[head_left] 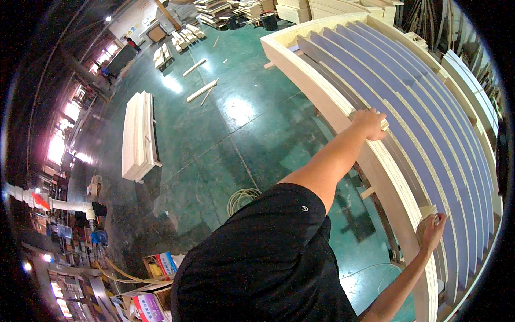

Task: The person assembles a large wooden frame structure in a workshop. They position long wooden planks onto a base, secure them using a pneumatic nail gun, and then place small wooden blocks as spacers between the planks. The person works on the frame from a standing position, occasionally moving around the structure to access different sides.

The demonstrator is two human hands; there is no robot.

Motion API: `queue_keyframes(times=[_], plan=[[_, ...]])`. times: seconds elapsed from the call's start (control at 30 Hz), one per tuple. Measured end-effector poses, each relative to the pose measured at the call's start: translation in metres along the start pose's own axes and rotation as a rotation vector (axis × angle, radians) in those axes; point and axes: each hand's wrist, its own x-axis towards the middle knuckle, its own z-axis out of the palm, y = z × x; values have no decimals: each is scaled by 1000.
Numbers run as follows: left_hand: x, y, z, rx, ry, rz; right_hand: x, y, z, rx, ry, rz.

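Note:
A large wooden frame (314,80) with a thick pale plywood edge stands at the right, filled with rows of long bluish-grey boards (370,70) set on edge. My left hand (369,124) reaches over the near rail with fingers curled round a small pale wood piece (384,125), just above the first boards. Lower down, my right hand (432,233) is closed at the inner side of the same rail, beside a small wood block (427,210). What its fingers hold is too small to make out.
On the green floor (214,145) lie a stack of pale planks (138,134), loose wood strips (203,90) and a coiled hose (242,200). Boxes (147,307) and a white pipe with a red valve (40,200) are at lower left. Piled timber (214,12) lies at the back.

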Motion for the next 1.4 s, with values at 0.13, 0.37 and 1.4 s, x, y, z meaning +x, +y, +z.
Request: queue_keyframes(times=[0.13, 0.37, 1.4], plan=[[-3, 0, -5, 1, -9, -17, 3, 5, 2, 3, -36, 16], [-16, 9, -23, -3, -27, -53, 7, 21, 15, 204, 29, -6], [-8, 7, -12, -6, -15, 7, 10, 37, 11, -55, -47, -144]])
